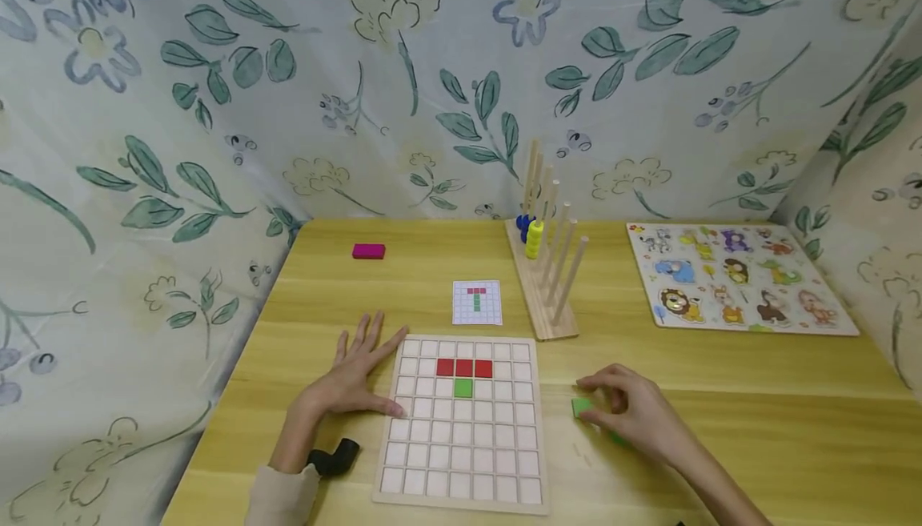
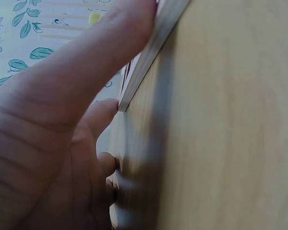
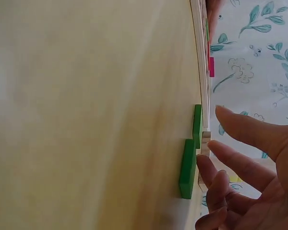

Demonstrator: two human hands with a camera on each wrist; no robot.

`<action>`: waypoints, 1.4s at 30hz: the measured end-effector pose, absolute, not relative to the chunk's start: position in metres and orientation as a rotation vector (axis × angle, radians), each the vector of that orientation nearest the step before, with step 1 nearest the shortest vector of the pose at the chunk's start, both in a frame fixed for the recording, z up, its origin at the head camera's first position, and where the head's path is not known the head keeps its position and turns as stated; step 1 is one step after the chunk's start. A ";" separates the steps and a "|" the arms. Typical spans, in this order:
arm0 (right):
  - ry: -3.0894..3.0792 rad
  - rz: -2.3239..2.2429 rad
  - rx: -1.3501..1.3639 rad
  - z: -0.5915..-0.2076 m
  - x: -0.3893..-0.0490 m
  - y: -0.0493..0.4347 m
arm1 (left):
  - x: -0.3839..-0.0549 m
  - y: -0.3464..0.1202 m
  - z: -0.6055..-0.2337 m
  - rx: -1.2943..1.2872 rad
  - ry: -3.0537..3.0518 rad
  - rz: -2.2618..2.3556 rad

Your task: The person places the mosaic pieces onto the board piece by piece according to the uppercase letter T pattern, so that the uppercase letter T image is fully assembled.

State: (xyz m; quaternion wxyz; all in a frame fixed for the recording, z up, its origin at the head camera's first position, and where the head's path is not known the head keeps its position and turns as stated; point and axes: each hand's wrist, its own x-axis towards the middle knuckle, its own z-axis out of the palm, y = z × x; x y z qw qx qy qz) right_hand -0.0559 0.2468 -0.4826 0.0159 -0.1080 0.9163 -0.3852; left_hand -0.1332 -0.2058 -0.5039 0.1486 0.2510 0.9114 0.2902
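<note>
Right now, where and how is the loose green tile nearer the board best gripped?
Probably by two opposite edges, the right hand pinching from above: the green tile lies flat on the table, nothing on top, so its edges offer the hold.

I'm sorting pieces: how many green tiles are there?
3: one green tile on the board, below the middle red tile; a second and a third on the table by the right hand, which may hide more.

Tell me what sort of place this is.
Probably a children's play or learning table, judging by the wooden grid board, the wooden peg stand and the animal puzzle board.
</note>
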 end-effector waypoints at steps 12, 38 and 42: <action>2.806 -1.197 -0.194 -0.484 -0.052 0.246 | -0.134 -0.207 -0.500 0.729 2.619 0.831; 2.934 -0.961 -0.280 -0.478 -0.056 0.233 | -0.136 -0.206 -0.501 0.741 2.623 0.831; 2.905 -1.047 -0.290 -0.473 -0.057 0.217 | -0.135 -0.207 -0.502 0.740 2.625 0.830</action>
